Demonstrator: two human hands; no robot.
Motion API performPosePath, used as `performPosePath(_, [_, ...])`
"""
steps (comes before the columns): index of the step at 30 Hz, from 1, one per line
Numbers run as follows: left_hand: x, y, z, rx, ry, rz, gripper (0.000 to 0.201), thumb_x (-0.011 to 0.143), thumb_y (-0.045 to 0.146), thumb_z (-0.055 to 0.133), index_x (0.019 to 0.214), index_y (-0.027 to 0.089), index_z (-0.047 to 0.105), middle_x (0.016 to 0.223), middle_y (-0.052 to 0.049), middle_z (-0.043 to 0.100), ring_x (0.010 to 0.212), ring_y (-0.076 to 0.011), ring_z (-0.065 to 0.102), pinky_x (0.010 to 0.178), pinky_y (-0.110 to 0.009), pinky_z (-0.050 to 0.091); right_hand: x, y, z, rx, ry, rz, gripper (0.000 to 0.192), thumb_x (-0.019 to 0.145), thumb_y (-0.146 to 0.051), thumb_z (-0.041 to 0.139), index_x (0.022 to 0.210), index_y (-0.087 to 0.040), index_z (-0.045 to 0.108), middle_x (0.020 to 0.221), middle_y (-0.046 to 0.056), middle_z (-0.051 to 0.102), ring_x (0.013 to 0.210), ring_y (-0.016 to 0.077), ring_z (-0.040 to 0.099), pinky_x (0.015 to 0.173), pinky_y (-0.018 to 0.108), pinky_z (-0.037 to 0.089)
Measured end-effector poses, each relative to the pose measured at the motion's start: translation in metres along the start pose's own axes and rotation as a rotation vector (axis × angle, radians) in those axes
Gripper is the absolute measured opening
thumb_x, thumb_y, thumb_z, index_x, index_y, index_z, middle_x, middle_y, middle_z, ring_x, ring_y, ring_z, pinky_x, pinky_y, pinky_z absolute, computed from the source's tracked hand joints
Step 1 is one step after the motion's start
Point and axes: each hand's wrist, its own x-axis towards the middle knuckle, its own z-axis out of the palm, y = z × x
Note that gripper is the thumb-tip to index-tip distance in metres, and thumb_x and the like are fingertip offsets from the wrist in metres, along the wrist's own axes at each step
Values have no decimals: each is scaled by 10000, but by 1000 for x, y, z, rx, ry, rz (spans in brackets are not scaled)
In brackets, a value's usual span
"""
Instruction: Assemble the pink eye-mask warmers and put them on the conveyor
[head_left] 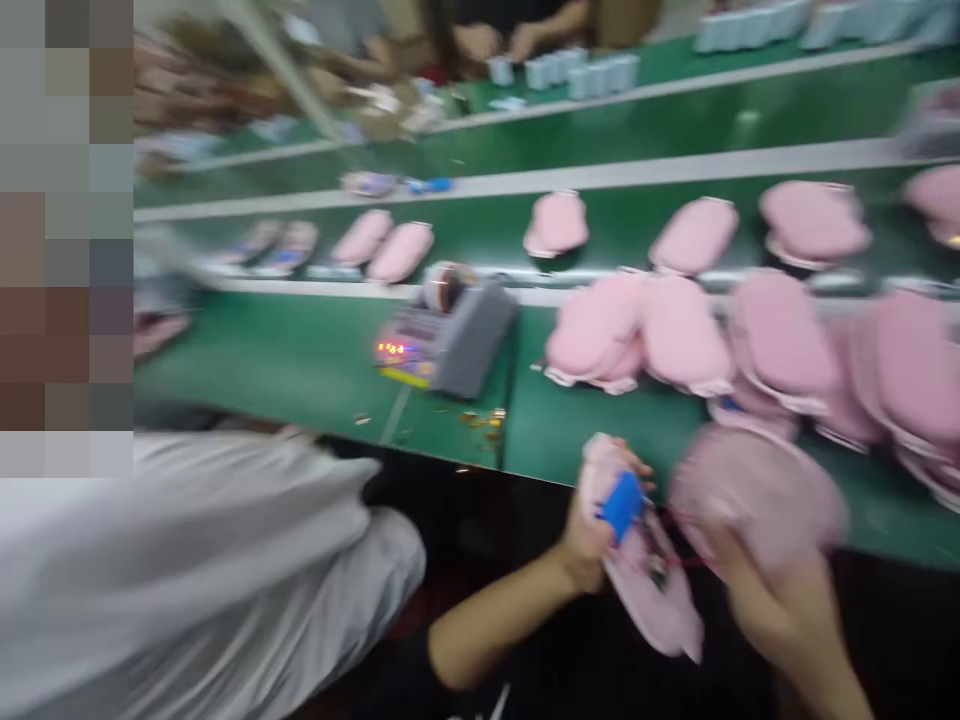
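we see a grey machine [480,340] with lit red digits [391,348] on the green table [262,345], a co-worker's pale shirt [225,540] nearby, and light-blue pieces [604,75] standing on the far bench [671,58].

You are in factory or big workshop. Long flat green table [255,350] before you, straight pale rails [712,165] running along it. Many smooth pink shells with round ends [686,335], much alike, in rows and piles. Boxy grey machine with red lit numbers [480,340] sits near you. Across from you, worker in dark top [517,12] at small pale-blue blocks [604,75]. Person in light-grey shirt [247,560] close by, on your left.
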Motion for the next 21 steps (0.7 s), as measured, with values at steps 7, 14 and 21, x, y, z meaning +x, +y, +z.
performPosePath(7, [-37,-69,68,130,365,175,748,1028,754,302,1701,427,321,1700,-32,464,1777,-350,53,1428,-565,269,12,-42,-44,-271,-501,74,629,1089,-290,512,1703,-207,404,1298,119,832,1000,321,850,797,370,635])
performPosePath(14, [-14,42,-38,337,-67,103,1044,705,867,830,1529,291,549,1490,-158,632,1326,-452,699,1104,-591,622,5,-48,-30,-284,-566,42,674,1069,-294,529,1712,-167,371,1288,146,830,908,309,840,713,355,574])
performPosePath(21, [-6,59,-61,427,-166,188,877,821,772,832,1482,250,588,1349,-124,630,1139,-317,716,1014,-469,607,9,-53,-23,-299,-596,69,644,1073,-337,544,1670,-136,408,1234,133,846,863,299,830,650,333,503])
